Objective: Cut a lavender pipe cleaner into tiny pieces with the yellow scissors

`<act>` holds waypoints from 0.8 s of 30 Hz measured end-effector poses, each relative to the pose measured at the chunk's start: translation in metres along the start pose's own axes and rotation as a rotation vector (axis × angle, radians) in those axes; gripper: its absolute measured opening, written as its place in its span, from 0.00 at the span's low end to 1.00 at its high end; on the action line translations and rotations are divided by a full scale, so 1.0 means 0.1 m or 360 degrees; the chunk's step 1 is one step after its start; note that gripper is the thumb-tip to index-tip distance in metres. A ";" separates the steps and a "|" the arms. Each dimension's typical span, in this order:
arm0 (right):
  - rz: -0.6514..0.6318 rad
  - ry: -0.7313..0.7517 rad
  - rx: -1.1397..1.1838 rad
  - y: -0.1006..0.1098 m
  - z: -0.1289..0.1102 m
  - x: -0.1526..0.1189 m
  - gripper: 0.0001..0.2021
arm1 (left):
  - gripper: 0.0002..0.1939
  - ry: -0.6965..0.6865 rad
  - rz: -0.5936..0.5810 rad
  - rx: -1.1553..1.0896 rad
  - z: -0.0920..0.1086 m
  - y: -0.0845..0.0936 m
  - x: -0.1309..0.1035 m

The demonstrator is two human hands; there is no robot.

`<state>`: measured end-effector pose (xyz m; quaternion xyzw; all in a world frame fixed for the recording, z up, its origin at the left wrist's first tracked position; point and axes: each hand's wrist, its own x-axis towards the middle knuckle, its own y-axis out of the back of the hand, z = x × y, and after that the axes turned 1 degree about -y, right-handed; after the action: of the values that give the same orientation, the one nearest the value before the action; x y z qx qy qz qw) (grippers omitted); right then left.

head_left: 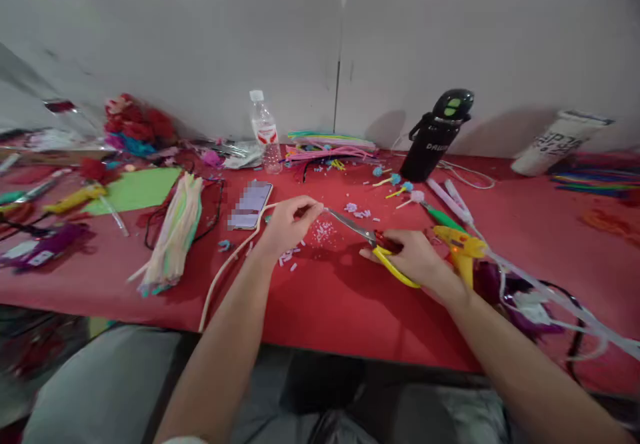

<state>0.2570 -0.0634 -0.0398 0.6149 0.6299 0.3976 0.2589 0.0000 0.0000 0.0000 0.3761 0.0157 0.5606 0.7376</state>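
Note:
My left hand (pixel 295 221) is closed in a pinch over the middle of the table, with a small pale tip showing at its fingertips; its kind is too small to make out. In my right hand (pixel 407 254) are scissors (pixel 353 224) with yellow handles, their blade tips close to the left fingertips. White and pink crumbs (pixel 324 232) lie on the red table below. Short lilac pieces (pixel 287 256) are scattered beside my left hand, and a small lilac heap (pixel 357 211) sits beyond the blades. A cream cord (pixel 220 274) runs past my left wrist.
A bundle of pale fuzzy stems (pixel 175 237) and a phone (pixel 253 205) lie to the left. On the right are a yellow glue gun (pixel 463 247), a black bottle (pixel 436 141) and several small pompom-topped stems (pixel 400 187). A clear water bottle (pixel 266 134) stands by the grey partition (pixel 200 44).

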 end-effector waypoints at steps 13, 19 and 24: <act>0.0002 0.0000 -0.0026 0.06 -0.04 -0.01 0.27 | 0.15 0.0000 0.0001 -0.0042 0.03 0.01 0.00; -0.0006 0.0009 -0.0032 0.05 -0.02 -0.01 0.28 | 0.15 0.0004 0.0002 0.0001 0.01 0.00 0.01; 0.0008 0.0012 -0.0054 0.04 0.00 0.00 0.28 | 0.15 -0.0008 0.0002 0.0003 0.00 0.00 0.00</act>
<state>0.2596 -0.0637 -0.0362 0.6106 0.6224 0.4111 0.2659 0.0003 0.0000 0.0001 0.3781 0.0142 0.5601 0.7370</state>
